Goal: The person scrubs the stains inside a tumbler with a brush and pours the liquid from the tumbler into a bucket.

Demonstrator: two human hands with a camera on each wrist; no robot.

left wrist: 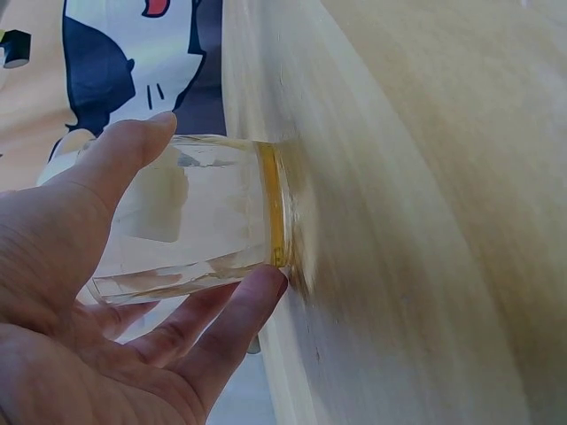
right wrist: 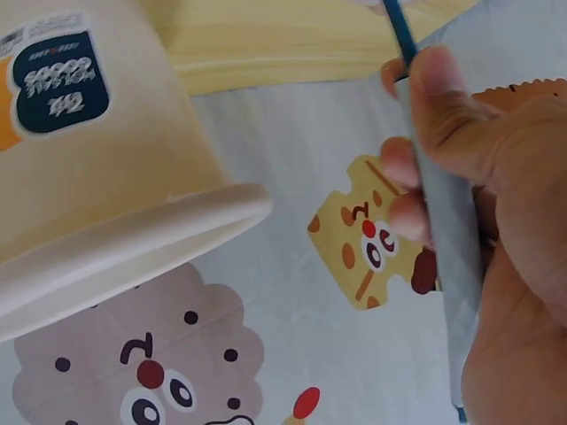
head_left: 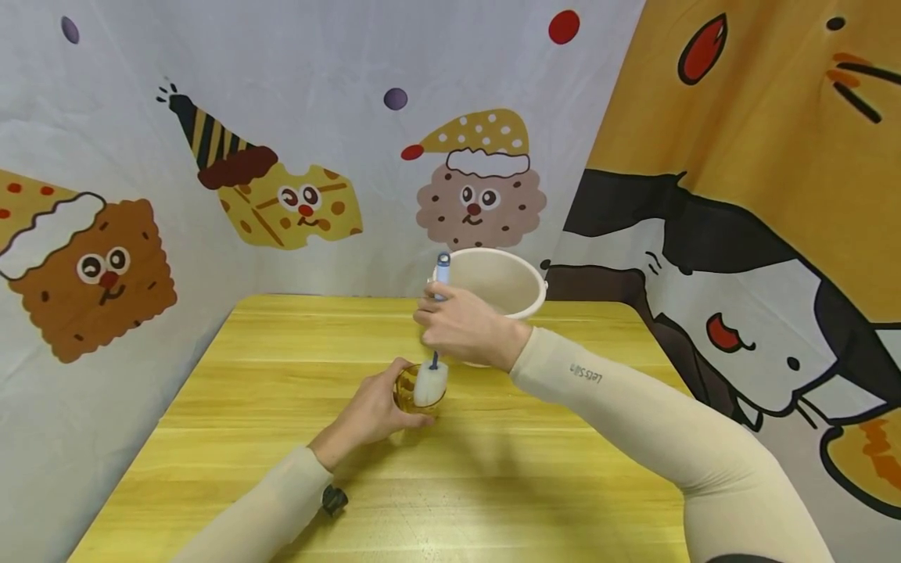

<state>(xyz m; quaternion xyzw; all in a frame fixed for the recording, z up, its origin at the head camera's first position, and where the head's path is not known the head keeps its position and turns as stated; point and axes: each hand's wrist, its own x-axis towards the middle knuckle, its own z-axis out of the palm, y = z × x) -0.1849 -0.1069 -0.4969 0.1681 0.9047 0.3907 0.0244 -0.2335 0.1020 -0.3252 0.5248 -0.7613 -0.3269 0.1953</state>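
Observation:
An amber-tinted clear glass [head_left: 406, 390] stands on the table, and my left hand [head_left: 373, 407] wraps its thumb and fingers around its side. In the left wrist view the glass [left wrist: 221, 212] shows its thick amber base against the wood. My right hand [head_left: 464, 320] grips the blue-grey handle of a sponge cup brush [head_left: 443, 270] above the glass. The brush's white sponge head [head_left: 431, 385] is tilted into the mouth of the glass. In the right wrist view, thumb and fingers close round the handle [right wrist: 447, 239]; the sponge lies outside that view.
Just behind my right hand stands a cream bucket [head_left: 496, 281] with a label [right wrist: 62, 84] on its side. The wooden table [head_left: 281, 344] reaches back to a cartoon-printed curtain [head_left: 317, 78]. A small black object [head_left: 334, 500] sits by my left wrist.

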